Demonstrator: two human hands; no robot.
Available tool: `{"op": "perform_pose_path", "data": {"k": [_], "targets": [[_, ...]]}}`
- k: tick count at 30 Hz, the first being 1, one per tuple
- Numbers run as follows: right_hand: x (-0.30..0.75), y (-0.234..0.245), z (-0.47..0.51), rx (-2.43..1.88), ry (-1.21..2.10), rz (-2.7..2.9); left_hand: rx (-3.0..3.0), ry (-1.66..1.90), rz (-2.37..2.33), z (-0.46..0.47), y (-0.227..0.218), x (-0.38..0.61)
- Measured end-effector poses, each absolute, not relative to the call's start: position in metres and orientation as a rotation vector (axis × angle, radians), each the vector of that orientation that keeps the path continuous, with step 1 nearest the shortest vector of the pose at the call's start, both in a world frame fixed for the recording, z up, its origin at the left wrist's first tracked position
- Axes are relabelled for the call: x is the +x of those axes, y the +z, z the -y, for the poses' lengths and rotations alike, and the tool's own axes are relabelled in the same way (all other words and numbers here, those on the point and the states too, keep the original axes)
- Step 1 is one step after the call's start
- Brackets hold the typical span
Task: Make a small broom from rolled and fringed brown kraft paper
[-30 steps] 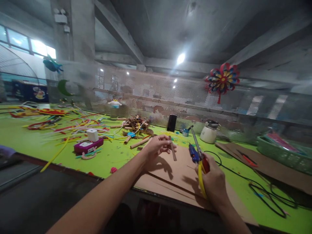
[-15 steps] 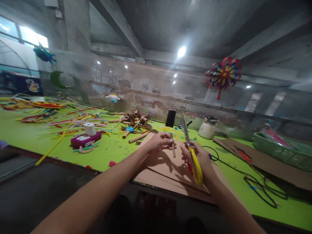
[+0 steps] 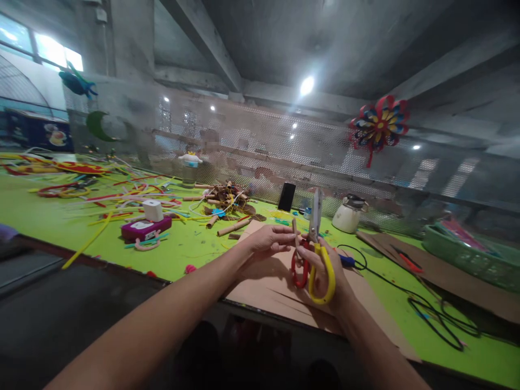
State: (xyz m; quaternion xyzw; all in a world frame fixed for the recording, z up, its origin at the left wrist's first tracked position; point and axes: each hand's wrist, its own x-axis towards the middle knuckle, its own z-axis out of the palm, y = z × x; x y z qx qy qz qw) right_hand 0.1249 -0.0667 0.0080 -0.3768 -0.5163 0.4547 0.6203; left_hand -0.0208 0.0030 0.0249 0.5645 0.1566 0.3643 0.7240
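My left hand (image 3: 268,241) pinches a narrow brown strip (image 3: 295,230), probably paper or cardboard, which stands nearly upright between the fingertips. Scissors (image 3: 316,216) with one red and one yellow handle are in my right hand (image 3: 333,273), their blades together and pointing up. The right fingertips sit close to the strip's lower end; whether they grip it is unclear. Below both hands lies a brown cardboard sheet (image 3: 260,287) at the table's front edge.
On the green table (image 3: 190,238) lie a brown bundle of rolled tubes (image 3: 231,200), a purple box (image 3: 142,230) and scattered coloured strips. Behind stand a black phone-like slab (image 3: 287,196) and a pale jug (image 3: 348,214). A black cable (image 3: 390,281) and green basket (image 3: 467,252) are rightward.
My hands have come together, the right moving left towards the strip. The scissors have turned so that both handle loops show. The view has shifted slightly.
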Motion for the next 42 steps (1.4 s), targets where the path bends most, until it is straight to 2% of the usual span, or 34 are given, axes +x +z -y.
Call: {"op": "perform_pose_path", "data": {"k": [11,18,22,28,34,42], "targets": [[0.119,0.018,0.08,-0.98,0.88,1.174,1.24,0.857,-0.382,-0.011,0.021,-0.022],[0.117,0.016,0.086,-1.055,0.677,1.27,1.267,0.761,-0.417,-0.011,0.021,-0.023],[0.131,0.012,0.07,-1.162,0.388,1.336,1.205,0.836,-0.534,-0.017,0.018,-0.022],[0.183,0.016,0.06,-1.661,-0.056,1.661,1.127,1.057,-0.734,-0.023,0.014,-0.021],[0.222,-0.006,0.085,-1.828,-0.232,1.947,1.021,1.206,-0.747,-0.024,0.018,-0.023],[0.227,-0.025,0.081,-1.819,-0.303,2.03,1.184,1.001,-0.599,-0.023,0.017,-0.026]]}}
